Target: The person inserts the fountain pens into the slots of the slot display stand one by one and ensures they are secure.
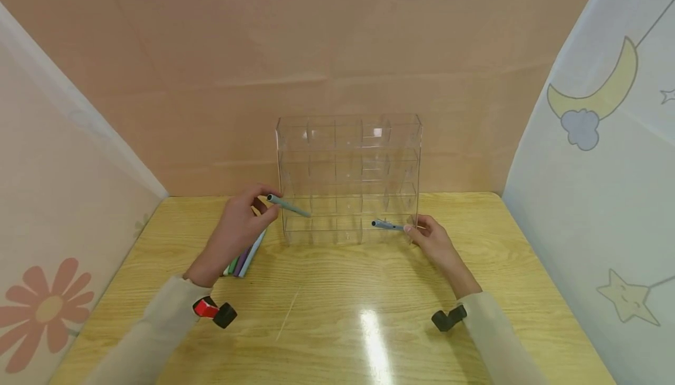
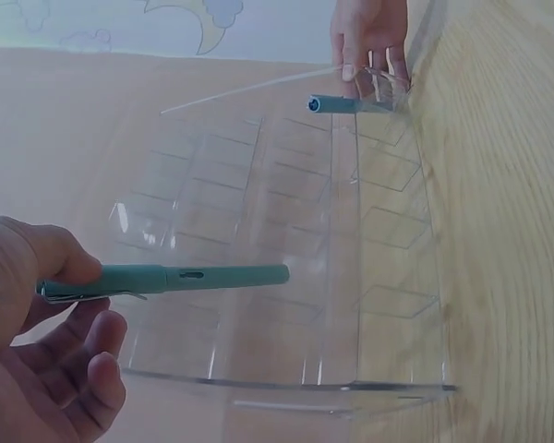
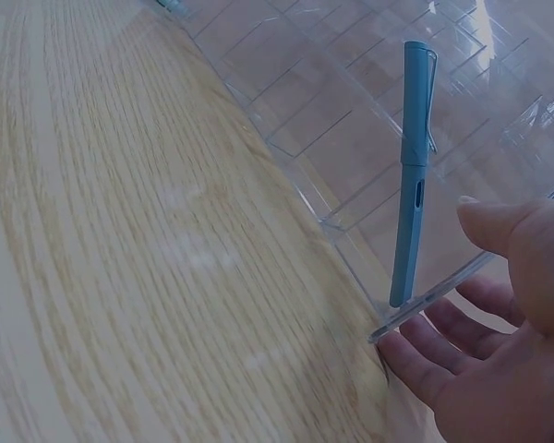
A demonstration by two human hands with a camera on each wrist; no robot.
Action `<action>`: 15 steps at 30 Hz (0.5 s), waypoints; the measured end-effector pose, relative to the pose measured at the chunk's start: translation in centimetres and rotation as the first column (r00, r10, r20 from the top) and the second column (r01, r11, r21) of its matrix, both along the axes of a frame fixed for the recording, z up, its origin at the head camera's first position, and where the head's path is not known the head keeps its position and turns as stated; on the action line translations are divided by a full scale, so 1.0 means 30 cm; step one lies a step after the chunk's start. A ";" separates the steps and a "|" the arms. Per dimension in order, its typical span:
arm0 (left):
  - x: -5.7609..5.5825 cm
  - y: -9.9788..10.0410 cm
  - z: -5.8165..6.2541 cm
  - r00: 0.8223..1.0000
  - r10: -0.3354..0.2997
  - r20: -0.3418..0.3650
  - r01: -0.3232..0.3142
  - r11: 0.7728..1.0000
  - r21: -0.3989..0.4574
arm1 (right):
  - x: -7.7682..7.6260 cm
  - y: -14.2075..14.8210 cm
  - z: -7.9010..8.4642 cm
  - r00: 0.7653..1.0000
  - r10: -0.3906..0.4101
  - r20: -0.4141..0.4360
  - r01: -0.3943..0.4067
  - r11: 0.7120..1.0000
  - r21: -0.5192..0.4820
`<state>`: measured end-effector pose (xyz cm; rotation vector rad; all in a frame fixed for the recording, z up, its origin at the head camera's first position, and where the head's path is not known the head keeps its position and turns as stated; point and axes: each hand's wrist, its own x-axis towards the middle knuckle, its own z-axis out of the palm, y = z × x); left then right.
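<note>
A clear acrylic rack (image 1: 349,183) with several rows of compartments stands upright near the back of the table. At its left side, my left hand (image 1: 244,218) pinches a teal-green capped pen (image 2: 212,278) by its clip end. The pen's other end points across the front of the rack. My right hand (image 1: 433,238) is at the rack's lower right corner, holding the side panel with thumb inside and fingers outside. Just beside that thumb, a blue pen (image 3: 411,185) with a metal clip rests in the rack's lower right part, its cap end sticking out.
Several pens (image 1: 244,261), white, green, purple and light blue among them, lie on the wooden table (image 1: 337,291) below my left hand and partly hidden by it. A plain backdrop (image 1: 337,39) hangs behind the rack, and printed curtains (image 1: 590,197) flank both sides.
</note>
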<state>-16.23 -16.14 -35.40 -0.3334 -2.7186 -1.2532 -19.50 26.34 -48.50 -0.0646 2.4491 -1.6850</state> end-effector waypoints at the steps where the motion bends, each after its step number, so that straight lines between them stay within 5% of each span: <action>1: 0.000 0.006 -0.003 1.000 -0.005 -0.002 0.005 1.000 0.003 | 0.000 0.000 0.001 1.000 -0.002 0.001 0.002 1.000 -0.002; 15: -0.011 0.074 -0.060 0.997 -0.078 -0.001 0.078 0.996 0.031 | -0.003 0.001 0.000 1.000 -0.005 -0.003 0.005 1.000 0.002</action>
